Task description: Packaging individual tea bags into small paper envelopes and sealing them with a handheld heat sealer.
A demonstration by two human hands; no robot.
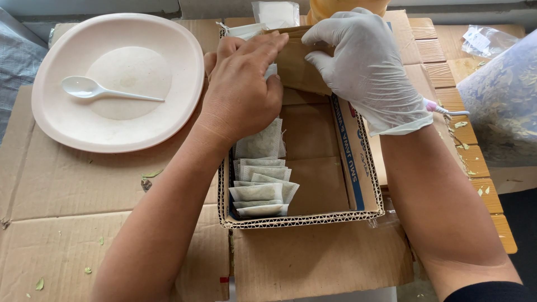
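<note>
- We work on flattened brown cardboard sheets point(84, 190) that cover the whole surface, with dry leaf crumbs scattered on them.
- At 3 o'clock lies a big clear bag of dried leaves point(503, 100), well apart from our hands.
- At 10 o'clock sits a pale pink plate point(61, 123) with a white plastic spoon point(89, 88) lying in it.
- In the middle stands the open corrugated cardboard box point(347, 162); its right half shows bare floor.
- Along the box's left wall, from centre down to 6 o'clock, a row of filled white tea sachets point(262, 184) lies overlapped.
- Our bare left hand point(241, 84) lies flat at 12 o'clock, fingers close together, pressing on the sachets at the far end of the row; one sachet peeks out by the thumb.
- Our gloved right hand point(363, 61), just beside it, curls its fingers over the box's far cardboard flap; we cannot tell if it grips anything else.
- We judge that hard pressing could crush or tear a sachet and spill leaf, and the loose overlapped row could slide out of order into the bare half.
</note>
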